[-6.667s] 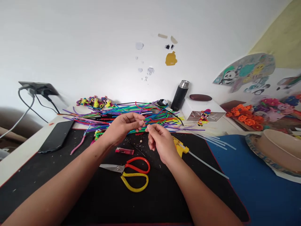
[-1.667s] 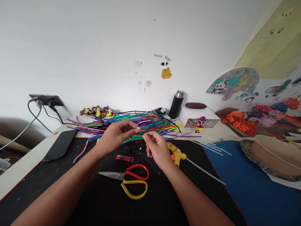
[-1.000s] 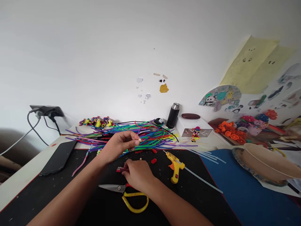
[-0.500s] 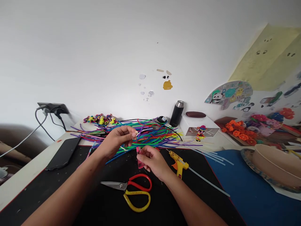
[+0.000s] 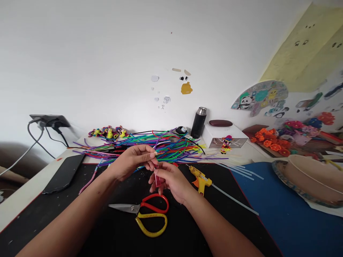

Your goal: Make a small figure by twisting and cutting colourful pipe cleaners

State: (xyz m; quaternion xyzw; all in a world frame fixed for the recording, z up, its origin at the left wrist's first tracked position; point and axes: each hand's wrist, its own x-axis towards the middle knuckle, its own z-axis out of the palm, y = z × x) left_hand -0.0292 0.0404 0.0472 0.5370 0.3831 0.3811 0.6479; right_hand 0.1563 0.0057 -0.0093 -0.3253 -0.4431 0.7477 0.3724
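My left hand [image 5: 135, 159] is closed in a pinch on a small pale piece [image 5: 155, 153], mostly hidden by thumb and forefinger. Just below and to the right, my right hand [image 5: 174, 180] is wrapped round a pink see-through lighter [image 5: 158, 181], its top close under the left fingertips. No flame shows. Behind both hands lies a wide heap of coloured pipe cleaners [image 5: 177, 150]. Scissors [image 5: 151, 225] with one red and one yellow handle lie on the black mat below my hands, blades pointing left.
A yellow glue gun [image 5: 200, 178] with a long glue stick lies right of my right hand. A phone [image 5: 64, 174] rests at the left. Behind stand a black flask [image 5: 199, 123], a white box [image 5: 241, 135] and small pipe-cleaner figures [image 5: 108, 132]. A round basket [image 5: 308, 182] sits far right.
My hands have come together: the right hand with the lighter has moved up close to the left fingertips. The whole view has shifted slightly.
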